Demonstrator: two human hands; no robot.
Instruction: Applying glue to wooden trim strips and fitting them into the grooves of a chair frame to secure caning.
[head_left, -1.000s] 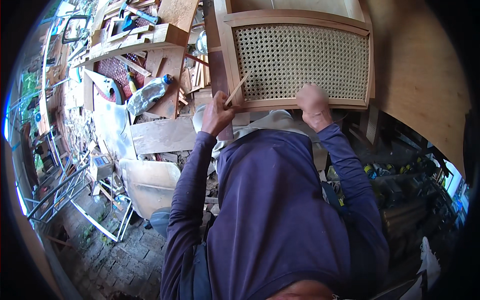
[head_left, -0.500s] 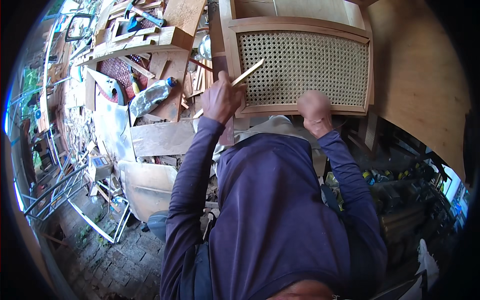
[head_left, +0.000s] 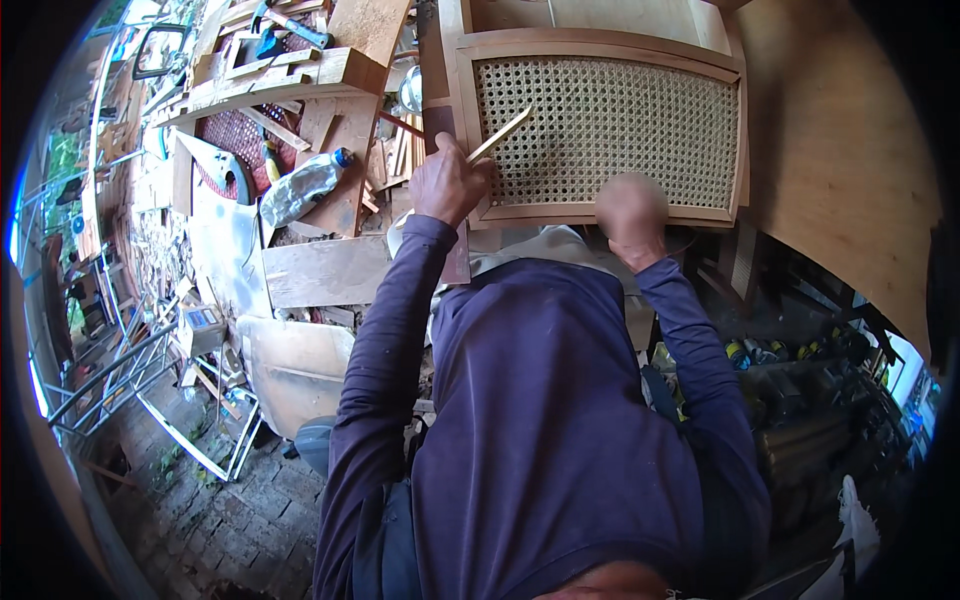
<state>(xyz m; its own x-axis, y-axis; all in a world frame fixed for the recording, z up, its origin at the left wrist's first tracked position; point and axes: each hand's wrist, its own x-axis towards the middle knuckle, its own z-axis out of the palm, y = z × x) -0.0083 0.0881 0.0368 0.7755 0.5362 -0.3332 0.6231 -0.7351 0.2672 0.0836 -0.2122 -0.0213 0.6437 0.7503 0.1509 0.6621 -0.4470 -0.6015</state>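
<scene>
A wooden-framed panel (head_left: pixel 600 218) with woven cane webbing (head_left: pixel 620 130) lies in front of me. My left hand (head_left: pixel 447 183) is at its left lower corner, closed round a thin pale wood strip (head_left: pixel 503 133). The strip's upper end slants over the webbing toward the upper right. On the panel's lower rail, right of centre, rests my right hand (head_left: pixel 634 222). A blur covers its fingers, so I cannot make out whether they grip anything.
Left of the panel are a plastic bottle (head_left: pixel 305 186), a handsaw (head_left: pixel 225 172), a hammer (head_left: pixel 290 27) and wood offcuts (head_left: pixel 290 75). A large plywood sheet (head_left: pixel 840 150) stands at the right. Metal tube frames (head_left: pixel 110 375) lie at the lower left.
The wood strip in my left hand has tilted slightly steeper, and that hand has shifted a little. My right hand stays at the lower rail.
</scene>
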